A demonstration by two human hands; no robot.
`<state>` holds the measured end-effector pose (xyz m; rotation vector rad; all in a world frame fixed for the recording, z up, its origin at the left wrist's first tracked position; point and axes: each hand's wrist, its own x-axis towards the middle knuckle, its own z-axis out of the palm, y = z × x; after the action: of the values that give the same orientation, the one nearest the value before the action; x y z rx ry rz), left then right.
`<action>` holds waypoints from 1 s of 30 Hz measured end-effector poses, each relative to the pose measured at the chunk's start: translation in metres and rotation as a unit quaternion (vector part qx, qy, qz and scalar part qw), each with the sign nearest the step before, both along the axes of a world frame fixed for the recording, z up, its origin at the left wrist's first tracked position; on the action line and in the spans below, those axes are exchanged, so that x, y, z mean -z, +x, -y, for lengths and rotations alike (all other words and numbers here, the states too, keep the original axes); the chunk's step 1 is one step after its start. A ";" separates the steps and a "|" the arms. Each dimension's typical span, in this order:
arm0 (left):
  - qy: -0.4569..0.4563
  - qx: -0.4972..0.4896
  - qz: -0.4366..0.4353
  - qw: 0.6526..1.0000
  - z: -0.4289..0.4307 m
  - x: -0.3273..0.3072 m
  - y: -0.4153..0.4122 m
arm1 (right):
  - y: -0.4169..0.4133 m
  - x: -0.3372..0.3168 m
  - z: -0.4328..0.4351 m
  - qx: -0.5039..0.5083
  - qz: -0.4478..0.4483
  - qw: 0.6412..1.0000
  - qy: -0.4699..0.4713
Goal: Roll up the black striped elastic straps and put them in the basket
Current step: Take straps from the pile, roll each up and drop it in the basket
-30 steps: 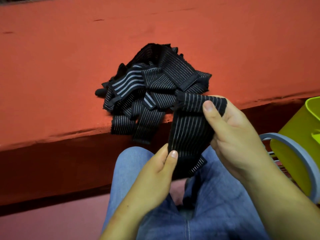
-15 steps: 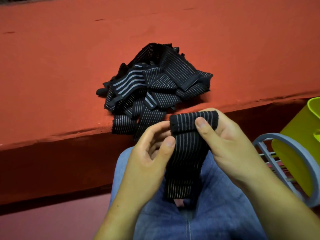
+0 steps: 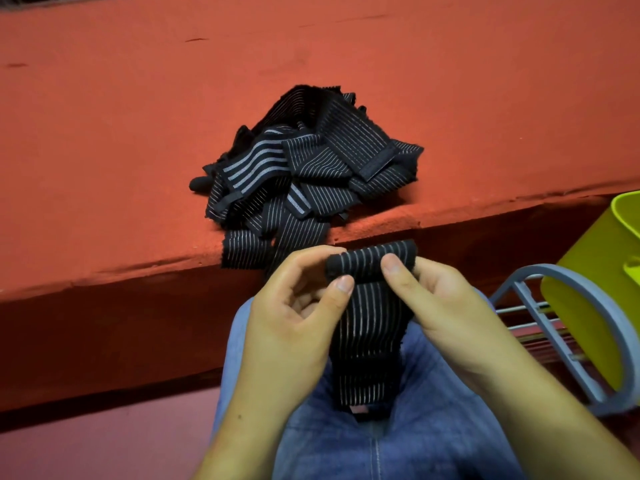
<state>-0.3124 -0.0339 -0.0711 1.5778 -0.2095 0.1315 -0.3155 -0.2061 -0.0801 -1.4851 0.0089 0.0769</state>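
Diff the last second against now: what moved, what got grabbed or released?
The left hand let go of the strap lower down and rose to its rolled top end, pinching it beside the right hand, which drew the strap back from the pile toward the lap. Pile and basket unchanged.

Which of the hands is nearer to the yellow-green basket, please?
Right. The right hand pinches the strap on the side toward the basket; the left hand pinches the same strap, farther from it.
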 end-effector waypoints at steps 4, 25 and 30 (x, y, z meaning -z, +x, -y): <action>0.001 -0.017 0.016 1.000 0.000 0.001 0.001 | -0.001 0.003 0.001 0.012 -0.040 0.999 -0.033; 0.067 0.069 -0.071 0.993 0.005 0.007 -0.008 | -0.005 0.005 -0.008 -0.025 0.024 0.998 -0.054; 0.072 0.078 -0.082 0.991 0.003 0.008 -0.008 | -0.005 0.007 -0.010 -0.011 0.041 0.996 -0.084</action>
<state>-0.3207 -0.0373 -0.0788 1.6993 -0.2159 -0.1379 -0.3210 -0.1958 -0.0870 -1.6564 -0.0676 0.0337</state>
